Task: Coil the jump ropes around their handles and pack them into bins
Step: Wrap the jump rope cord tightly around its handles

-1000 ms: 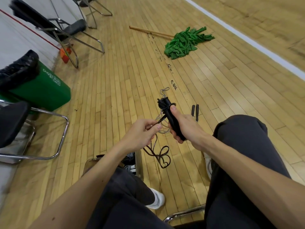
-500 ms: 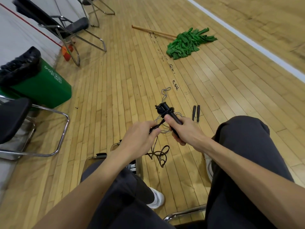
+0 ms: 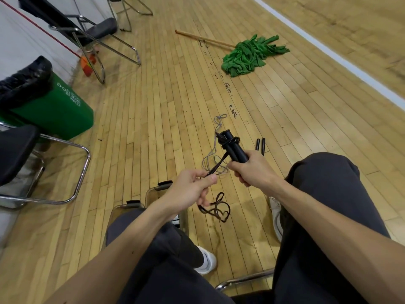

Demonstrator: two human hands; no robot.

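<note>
The black jump rope (image 3: 228,143) is held up over the person's knees. Its two black handles (image 3: 237,153) lie side by side in the right grip (image 3: 254,172), whose fingers curl tight round their lower ends, so the upper ends stick out free toward the floor ahead. A few turns of cord cinch the handles just below their tips. From there the cord runs taut down to the left grip (image 3: 188,194), which pinches it between thumb and forefinger. That tension, I judge, keeps the turns from slackening. The unwound tail (image 3: 217,208) hangs in loose loops under the left grip; whether it touches the floor I cannot tell.

The coiling looks partly done, with packing not yet begun. Two clear bins (image 3: 153,191) stand on the floor just beneath the left forearm, handy for dropping the bundle in. A grey rope (image 3: 210,160) lies loose on the floor beyond the hands, its dark handles (image 3: 260,145) near the right knee. There is open room for winding ahead and to the left. The chair (image 3: 15,150) and the green bin (image 3: 65,115) stand well apart.
</note>
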